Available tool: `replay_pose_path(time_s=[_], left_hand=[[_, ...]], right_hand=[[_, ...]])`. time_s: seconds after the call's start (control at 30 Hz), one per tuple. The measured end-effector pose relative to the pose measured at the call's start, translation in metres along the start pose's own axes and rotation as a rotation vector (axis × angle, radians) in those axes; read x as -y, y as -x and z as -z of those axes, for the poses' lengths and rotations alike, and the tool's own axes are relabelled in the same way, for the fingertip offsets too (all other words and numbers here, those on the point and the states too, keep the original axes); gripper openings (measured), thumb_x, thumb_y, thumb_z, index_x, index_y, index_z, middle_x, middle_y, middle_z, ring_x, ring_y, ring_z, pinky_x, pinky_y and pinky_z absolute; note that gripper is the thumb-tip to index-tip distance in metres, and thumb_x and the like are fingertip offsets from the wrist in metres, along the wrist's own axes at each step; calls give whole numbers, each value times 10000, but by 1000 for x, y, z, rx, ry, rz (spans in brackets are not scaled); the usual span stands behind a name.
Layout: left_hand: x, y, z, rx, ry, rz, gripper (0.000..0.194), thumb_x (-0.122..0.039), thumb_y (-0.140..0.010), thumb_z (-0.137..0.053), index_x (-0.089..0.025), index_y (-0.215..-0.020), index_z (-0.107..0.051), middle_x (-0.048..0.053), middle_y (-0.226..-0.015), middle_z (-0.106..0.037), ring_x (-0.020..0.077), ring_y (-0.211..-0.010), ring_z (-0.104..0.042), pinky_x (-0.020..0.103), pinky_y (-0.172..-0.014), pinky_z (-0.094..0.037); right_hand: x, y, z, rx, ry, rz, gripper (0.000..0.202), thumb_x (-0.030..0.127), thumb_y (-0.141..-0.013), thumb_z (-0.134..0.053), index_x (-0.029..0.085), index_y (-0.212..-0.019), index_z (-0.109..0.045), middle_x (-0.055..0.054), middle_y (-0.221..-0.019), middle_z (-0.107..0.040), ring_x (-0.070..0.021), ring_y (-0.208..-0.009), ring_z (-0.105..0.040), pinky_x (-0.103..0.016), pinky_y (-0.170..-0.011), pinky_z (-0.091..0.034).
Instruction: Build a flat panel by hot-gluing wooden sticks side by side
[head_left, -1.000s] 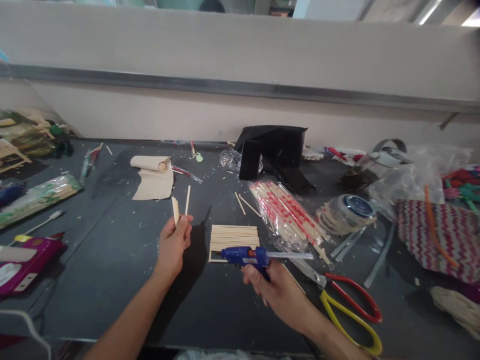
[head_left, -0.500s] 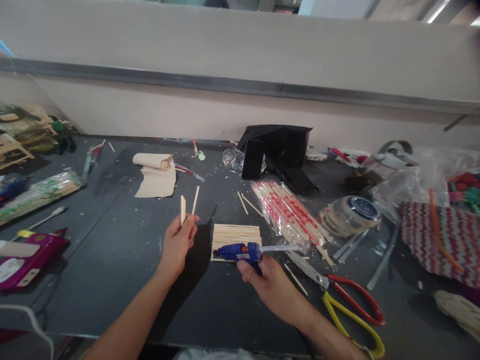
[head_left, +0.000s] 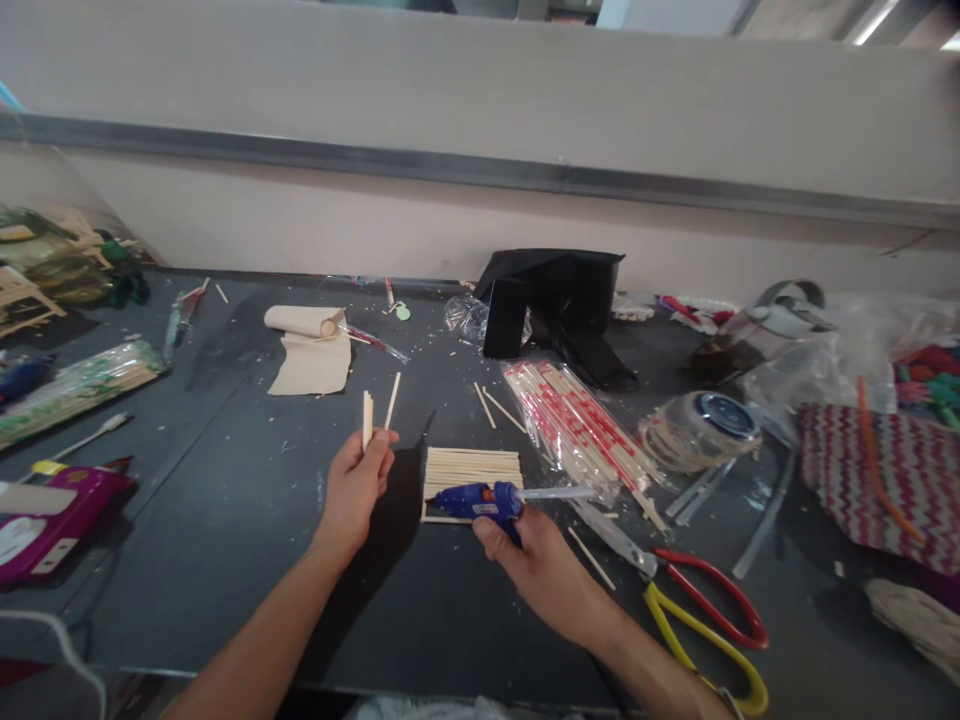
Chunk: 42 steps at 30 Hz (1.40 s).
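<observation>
My left hand is closed around several short wooden sticks that point upward, one of them leaning apart from the rest. In my right hand is a blue hot glue gun, gripped by its handle, with a clear glue stick jutting from its back. The gun lies over a panel of sticks set side by side on the dark table. Its nozzle is above the panel's lower left part, and I cannot tell whether it touches. The gun hides part of the panel.
Right of my right hand lie scissors with red and yellow handles. Behind them are packaged chopsticks and a clear jar. A black stand is at the back, a cloth roll at back left, and a purple device far left.
The glue gun's nozzle has shifted very slightly to the left over the stick panel. My left hand keeps its hold on the sticks almost without moving.
</observation>
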<state>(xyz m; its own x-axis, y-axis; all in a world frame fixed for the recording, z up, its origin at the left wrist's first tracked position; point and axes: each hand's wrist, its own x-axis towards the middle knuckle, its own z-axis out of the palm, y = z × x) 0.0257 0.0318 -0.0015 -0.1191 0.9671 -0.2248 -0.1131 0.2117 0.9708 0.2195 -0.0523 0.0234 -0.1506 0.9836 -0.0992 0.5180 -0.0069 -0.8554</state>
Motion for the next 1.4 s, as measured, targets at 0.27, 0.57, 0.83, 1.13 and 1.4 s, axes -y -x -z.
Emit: replay_pose_path(time_s=[0.27,0.57,0.83,1.13,1.4], left_hand=[[1,-1,1,9,10,10,247,-412,-777,-601,-170,-815,-578,-100,-476,-347,29,-367,-246,145,-353,-165],[2,-2,1,8,-10,0,240,-404,-791,-584,-167,-821,-577,-98,-487,-350,28,-367,-256,144,-353,-171],[2,-1,1,9,-6,8,248,-411,-777,-597,-167,-817,-577,-101,-477,-352,28,-364,-248,141,-350,-166],[0,-1,0,-1,2,17,262,-424,-748,-615,-171,-803,-581,-102,-462,-348,34,-355,-252,145,-345,-171],[-2,0,-1,-7,11,15,259,-421,-751,-609,-169,-803,-577,-103,-463,-350,30,-346,-251,148,-341,-170]], right_hand=[[1,0,-1,0,-51,-27,317,425,-928,-419,192,-962,-631,-25,-746,-621,-174,-711,-587,-258,-659,-456],[3,0,1,21,-129,8,329,381,-935,-437,199,-1160,-594,-64,-1106,-661,-223,-1074,-583,-367,-981,-403],[1,-1,1,14,-155,18,332,389,-934,-441,212,-1169,-594,-63,-1169,-648,-221,-1165,-546,-377,-1041,-361],[2,2,1,-1,-159,-18,297,427,-922,-438,207,-972,-631,-56,-916,-676,-222,-968,-606,-361,-904,-452],[-15,27,14,-21,-365,-210,400,544,-891,-433,160,-872,-544,-10,-748,-535,-85,-516,-422,-204,-437,-361]])
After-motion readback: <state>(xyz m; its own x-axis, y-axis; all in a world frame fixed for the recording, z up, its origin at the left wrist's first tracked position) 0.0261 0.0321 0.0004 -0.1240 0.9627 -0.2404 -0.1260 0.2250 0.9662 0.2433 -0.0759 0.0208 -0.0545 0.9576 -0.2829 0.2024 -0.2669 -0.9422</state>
